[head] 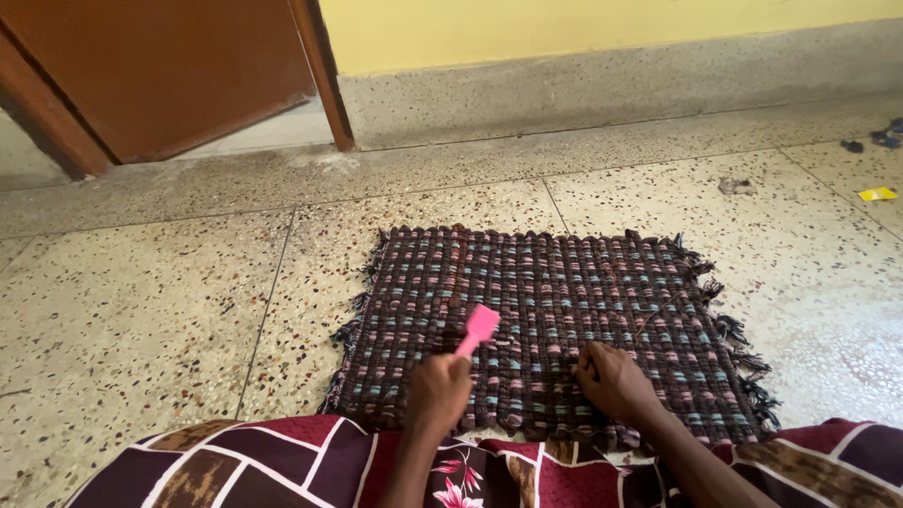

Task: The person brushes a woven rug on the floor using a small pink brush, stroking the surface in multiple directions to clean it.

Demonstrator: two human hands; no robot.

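A dark woven rag mat [564, 292] with pink and blue flecks and frayed edges lies on the speckled floor in front of me. My left hand [438, 390] grips a small pink brush [478, 329] by its handle, with the brush head resting on the mat's near-middle part. Over on the mat's near right side, my right hand [611, 381] presses down with the fingers curled against the weave and holds nothing.
A brown wooden door [169, 75] stands ajar at the back left, beside its frame [324, 75]. A yellow wall with a stone skirting runs along the back. Small scraps [878, 194] lie on the floor at far right. My patterned maroon clothing [282, 466] fills the bottom edge.
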